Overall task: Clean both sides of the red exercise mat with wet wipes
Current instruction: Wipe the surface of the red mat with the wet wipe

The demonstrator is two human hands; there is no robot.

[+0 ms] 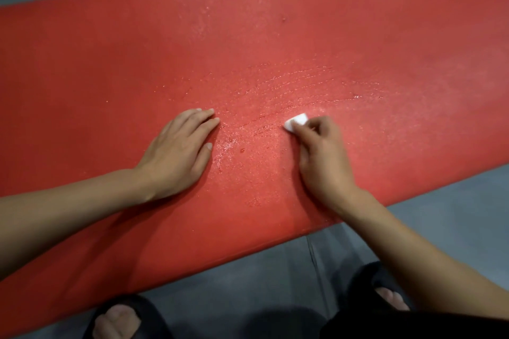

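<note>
The red exercise mat (275, 36) lies flat on the floor and fills most of the view, running from lower left to upper right. My left hand (179, 153) presses flat on the mat with its fingers straight, left of centre. My right hand (321, 153) grips a small folded white wet wipe (296, 121) and holds it against the mat's surface. Curved wet streaks and droplets glisten on the mat around and beyond the wipe.
Grey tiled floor (248, 283) shows along the mat's near edge and at the top left corner. My two feet in black slippers (124, 316) stand on the floor just in front of the mat.
</note>
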